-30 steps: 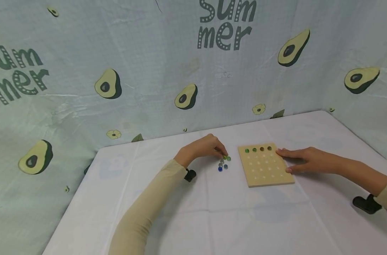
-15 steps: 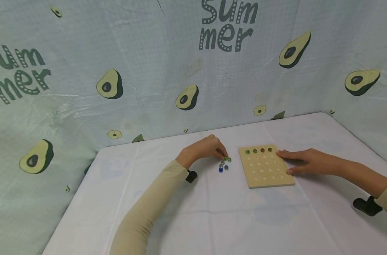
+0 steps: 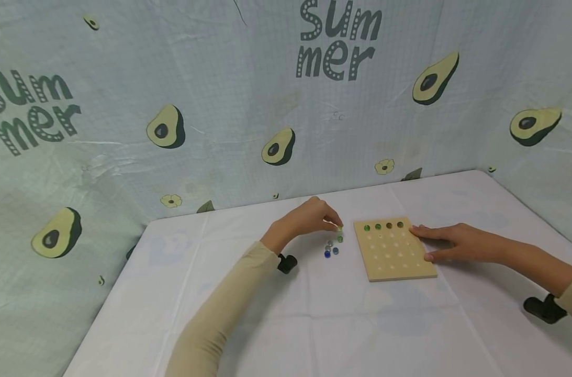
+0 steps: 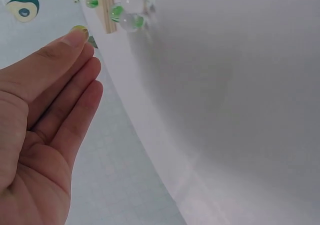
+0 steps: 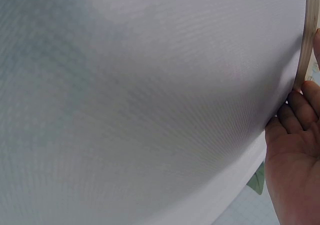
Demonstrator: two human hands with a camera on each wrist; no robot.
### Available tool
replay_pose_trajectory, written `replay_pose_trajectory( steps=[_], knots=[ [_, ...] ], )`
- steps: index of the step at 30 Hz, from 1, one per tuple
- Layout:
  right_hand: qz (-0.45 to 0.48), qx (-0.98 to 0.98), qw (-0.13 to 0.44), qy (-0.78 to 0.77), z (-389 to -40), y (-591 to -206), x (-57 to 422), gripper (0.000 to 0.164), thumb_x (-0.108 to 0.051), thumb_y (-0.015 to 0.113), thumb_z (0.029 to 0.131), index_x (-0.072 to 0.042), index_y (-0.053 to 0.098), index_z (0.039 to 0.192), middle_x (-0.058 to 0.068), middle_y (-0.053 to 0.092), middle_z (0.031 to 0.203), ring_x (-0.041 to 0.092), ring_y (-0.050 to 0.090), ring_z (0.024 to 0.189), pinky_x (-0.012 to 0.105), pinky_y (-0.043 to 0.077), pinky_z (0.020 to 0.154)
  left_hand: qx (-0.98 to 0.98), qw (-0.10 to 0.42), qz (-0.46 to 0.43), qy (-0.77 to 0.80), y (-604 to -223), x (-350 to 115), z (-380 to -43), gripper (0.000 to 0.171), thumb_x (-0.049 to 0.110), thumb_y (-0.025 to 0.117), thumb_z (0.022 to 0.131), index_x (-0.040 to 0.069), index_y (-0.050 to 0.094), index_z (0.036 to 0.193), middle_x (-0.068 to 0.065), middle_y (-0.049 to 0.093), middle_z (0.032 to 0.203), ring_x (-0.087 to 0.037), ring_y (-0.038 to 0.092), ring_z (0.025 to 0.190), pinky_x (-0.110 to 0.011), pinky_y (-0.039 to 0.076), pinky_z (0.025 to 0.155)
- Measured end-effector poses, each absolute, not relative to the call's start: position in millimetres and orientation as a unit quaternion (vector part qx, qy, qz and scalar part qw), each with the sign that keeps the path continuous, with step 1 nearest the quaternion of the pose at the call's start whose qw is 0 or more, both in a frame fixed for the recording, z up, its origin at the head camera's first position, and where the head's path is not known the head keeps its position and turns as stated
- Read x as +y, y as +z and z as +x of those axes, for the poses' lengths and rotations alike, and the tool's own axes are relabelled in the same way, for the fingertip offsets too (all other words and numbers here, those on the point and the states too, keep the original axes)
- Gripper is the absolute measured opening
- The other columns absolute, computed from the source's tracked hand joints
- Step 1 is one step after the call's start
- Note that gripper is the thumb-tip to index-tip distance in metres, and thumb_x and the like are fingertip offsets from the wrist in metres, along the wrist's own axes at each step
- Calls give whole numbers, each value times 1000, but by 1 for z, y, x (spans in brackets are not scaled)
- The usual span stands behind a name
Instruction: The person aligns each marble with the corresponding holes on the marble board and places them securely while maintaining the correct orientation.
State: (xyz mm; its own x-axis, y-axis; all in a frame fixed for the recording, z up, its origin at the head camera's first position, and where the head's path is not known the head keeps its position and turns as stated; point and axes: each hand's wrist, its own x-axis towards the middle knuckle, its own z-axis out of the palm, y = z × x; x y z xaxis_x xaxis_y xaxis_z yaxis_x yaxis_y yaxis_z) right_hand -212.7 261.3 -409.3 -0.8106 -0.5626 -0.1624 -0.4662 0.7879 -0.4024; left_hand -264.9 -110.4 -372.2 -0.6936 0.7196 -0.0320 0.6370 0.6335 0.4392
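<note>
In the head view my left hand (image 3: 309, 217) pinches a yellow-green marble (image 3: 339, 229) between thumb and fingertips, above the loose marbles. The left wrist view shows that marble (image 4: 80, 31) at the tip of the thumb. Just below the hand lie several glass marbles: a green marble (image 3: 339, 239), a deep blue marble (image 3: 327, 254), a grey-blue marble (image 3: 335, 251) and clear ones. My right hand (image 3: 469, 242) rests with extended fingers and thumb against the right edge of a square wooden board (image 3: 376, 269). Green and brownish marbles fill the board's far row of hollows.
A white cloth (image 3: 276, 324) covers the table under the board. Behind it hangs a pale curtain (image 3: 220, 104) printed with avocados and lettering. Each wrist wears a black camera, such as the right camera (image 3: 545, 309).
My left hand has lifted slightly and shifted right, bringing the yellow-green marble up off the group. The right hand stays at the board's edge. The head view has tilted a little.
</note>
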Motion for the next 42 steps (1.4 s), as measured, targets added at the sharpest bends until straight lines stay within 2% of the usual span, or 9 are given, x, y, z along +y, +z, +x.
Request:
replay_pose_trajectory(
  steps=[11, 21, 42],
  knots=[
    [-288, 932, 132, -176, -212, -410, 263, 84, -63, 67, 88, -13, 47, 153, 22, 43, 154, 49, 41, 139, 63, 41, 105, 897, 74, 378, 216, -368, -105, -260, 19, 14, 76, 92, 8, 80, 110, -2, 77, 108, -11, 72, 103, -17, 53, 89],
    [-290, 932, 131, -174, -213, -409, 264, 83, -63, 67, 88, -15, 47, 153, 21, 44, 153, 49, 43, 138, 62, 42, 104, 895, 59, 373, 235, -370, -100, -253, 19, 14, 76, 93, 8, 79, 111, -2, 77, 109, -14, 71, 106, -24, 54, 93],
    [-289, 932, 137, -173, -213, -408, 263, 82, -62, 66, 89, -17, 47, 154, 22, 43, 154, 49, 42, 139, 63, 42, 104, 899, 45, 375, 222, -380, -80, -247, 18, 19, 76, 93, 13, 80, 110, 4, 77, 109, -11, 70, 106, -18, 53, 90]
  ],
)
